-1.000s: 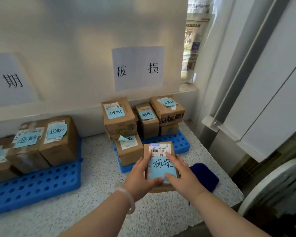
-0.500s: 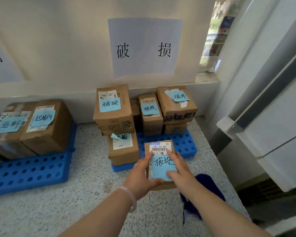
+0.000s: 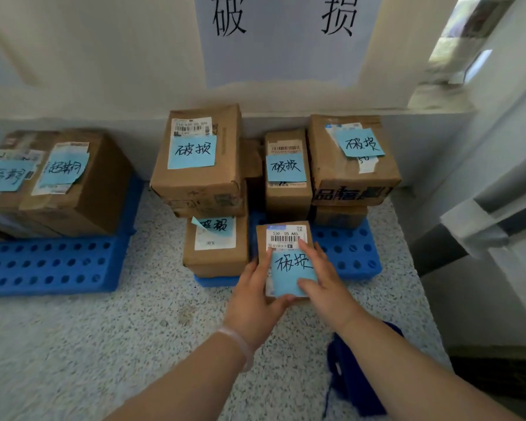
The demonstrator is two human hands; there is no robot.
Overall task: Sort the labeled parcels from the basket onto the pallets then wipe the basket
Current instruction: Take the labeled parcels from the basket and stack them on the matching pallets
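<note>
head view. held a small cardboard parcel (image 3: 287, 262) between both hands, over the near edge of the blue pallet (image 3: 349, 253) set toward the far right corner of the tabletop (image 3: 134, 323), below the wall sign (image 3: 283, 56). gripped with the left hand (image 3: 252, 302) down the parcel's left side, thumb hooked round the near end, and with the right hand (image 3: 325, 287) down its right side, fingers curled over the blue note and onto the box. could not tell whether resting on the pallet or just clear of it. just beside it on the left, another noted parcel (image 3: 216, 253); behind, stacked ones (image 3: 201, 177) against the wall. toward the far left edge, a second pallet (image 3: 52, 265) with its own boxes. by the near right edge, a dark blue cloth (image 3: 356, 384). no basket seen here. judged light and stiff enough to carry this way, though with corners likely to dent and a paper note apt to peel. best taken by the long side faces, off the note, and set flat in the pallet's open patch.
</note>
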